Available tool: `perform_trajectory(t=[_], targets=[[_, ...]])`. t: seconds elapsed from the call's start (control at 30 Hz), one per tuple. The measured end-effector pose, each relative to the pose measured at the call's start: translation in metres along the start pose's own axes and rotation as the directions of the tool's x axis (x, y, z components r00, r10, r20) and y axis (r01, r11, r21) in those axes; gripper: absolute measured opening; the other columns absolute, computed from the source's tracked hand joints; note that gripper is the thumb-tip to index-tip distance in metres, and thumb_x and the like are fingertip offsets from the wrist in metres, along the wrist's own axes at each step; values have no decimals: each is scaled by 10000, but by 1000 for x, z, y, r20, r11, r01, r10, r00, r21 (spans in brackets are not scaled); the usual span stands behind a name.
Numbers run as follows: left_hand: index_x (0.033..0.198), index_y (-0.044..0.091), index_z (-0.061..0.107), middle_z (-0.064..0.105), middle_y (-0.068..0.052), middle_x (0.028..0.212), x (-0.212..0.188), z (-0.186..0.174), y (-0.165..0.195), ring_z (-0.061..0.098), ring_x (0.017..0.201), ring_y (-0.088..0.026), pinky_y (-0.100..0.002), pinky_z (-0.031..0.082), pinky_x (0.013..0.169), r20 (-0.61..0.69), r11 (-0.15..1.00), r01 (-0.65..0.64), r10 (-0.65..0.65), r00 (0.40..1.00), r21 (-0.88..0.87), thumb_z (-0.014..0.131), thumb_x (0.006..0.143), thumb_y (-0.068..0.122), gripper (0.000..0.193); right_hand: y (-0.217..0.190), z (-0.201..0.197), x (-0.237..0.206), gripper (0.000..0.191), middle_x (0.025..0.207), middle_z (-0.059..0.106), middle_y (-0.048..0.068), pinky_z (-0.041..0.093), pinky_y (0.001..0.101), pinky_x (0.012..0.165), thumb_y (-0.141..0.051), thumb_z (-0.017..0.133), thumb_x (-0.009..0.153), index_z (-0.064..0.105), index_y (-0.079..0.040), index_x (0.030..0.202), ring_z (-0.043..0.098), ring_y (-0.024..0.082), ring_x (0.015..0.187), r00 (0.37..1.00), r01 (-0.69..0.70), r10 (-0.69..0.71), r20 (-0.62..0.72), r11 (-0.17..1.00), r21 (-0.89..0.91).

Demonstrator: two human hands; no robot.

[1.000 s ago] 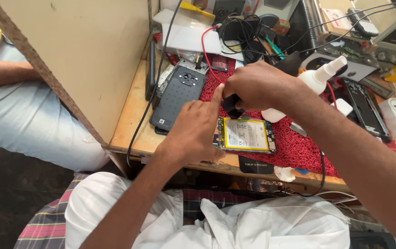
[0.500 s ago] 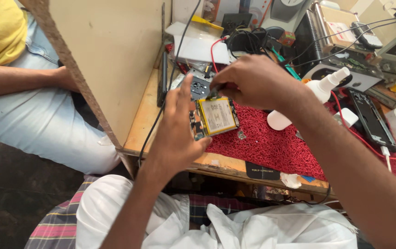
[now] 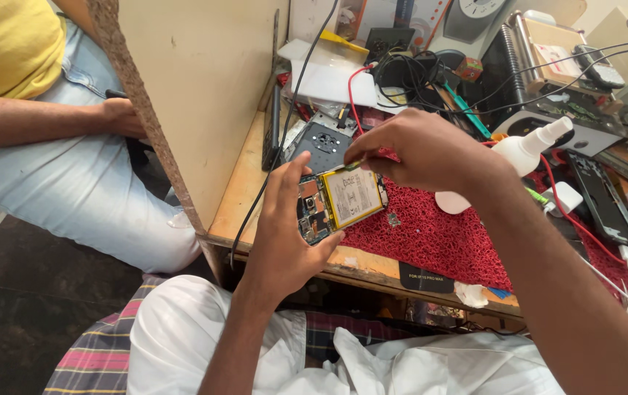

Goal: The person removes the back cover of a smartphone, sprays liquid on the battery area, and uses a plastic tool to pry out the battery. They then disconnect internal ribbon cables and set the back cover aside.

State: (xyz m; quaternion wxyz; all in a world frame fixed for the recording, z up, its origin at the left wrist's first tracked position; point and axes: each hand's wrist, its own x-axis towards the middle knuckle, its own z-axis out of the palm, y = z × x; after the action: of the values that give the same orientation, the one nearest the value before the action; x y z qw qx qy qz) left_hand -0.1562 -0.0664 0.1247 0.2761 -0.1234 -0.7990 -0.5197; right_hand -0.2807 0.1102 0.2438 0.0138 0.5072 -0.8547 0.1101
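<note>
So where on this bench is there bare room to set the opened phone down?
Bare red mat lies between the opened phone in the left hand and the white squeeze bottle. The bench's back, with cables and a back cover, is crowded.

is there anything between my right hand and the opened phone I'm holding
Nothing visible. Your left hand holds the opened phone above the red mat, and your right hand already reaches its top edge.

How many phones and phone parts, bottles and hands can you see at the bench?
Opened phone in the left hand, showing its battery: 1
Dark back cover on the bench: 1
Black phone frame on the red mat: 1
White squeeze bottle: 1
The person's own hands, left hand and right hand: 2
Another person's hand beyond the partition: 1
Total: 7
</note>
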Motion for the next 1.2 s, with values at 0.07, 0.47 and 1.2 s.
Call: perform_trajectory(t=[0.07, 0.47, 1.2], targets=[[1600, 120, 243, 482, -168, 1429, -2, 0, -1, 642, 1236, -310, -408, 551, 1012, 37, 996, 70, -68, 997, -51, 905, 670, 46, 1144, -2, 6, 1, 245, 926, 785, 83, 557, 464, 702, -138, 743, 818, 791, -156, 1058, 730, 309, 817, 999, -24, 26, 27, 997, -72], [1633, 5, 165, 463, -145, 1508, 9, 42, -27, 611, 1257, -237, -364, 571, 1069, -180, 780, 44, -198, 964, -624, 860, 848, 153, 1058, 20, 16, 36, 322, 1001, 781, 98, 564, 423, 845, -124, 701, 828, 772, -182, 1136, 742, 294, 897, 947, -235, 239, 216, 971, -45], [1318, -111, 533, 695, -223, 1004, -163, 10, 80, 692, 966, -301, -420, 558, 856, 277, 20, 391, -671, 688, -920, 515, 1021, 304, 511, -160, 122, -206, 177, 791, 795, 39, 585, 369, 626, -296, 777, 859, 828, -253, 1023, 763, 271, 717, 775, -632, 563, 288, 690, 353]])
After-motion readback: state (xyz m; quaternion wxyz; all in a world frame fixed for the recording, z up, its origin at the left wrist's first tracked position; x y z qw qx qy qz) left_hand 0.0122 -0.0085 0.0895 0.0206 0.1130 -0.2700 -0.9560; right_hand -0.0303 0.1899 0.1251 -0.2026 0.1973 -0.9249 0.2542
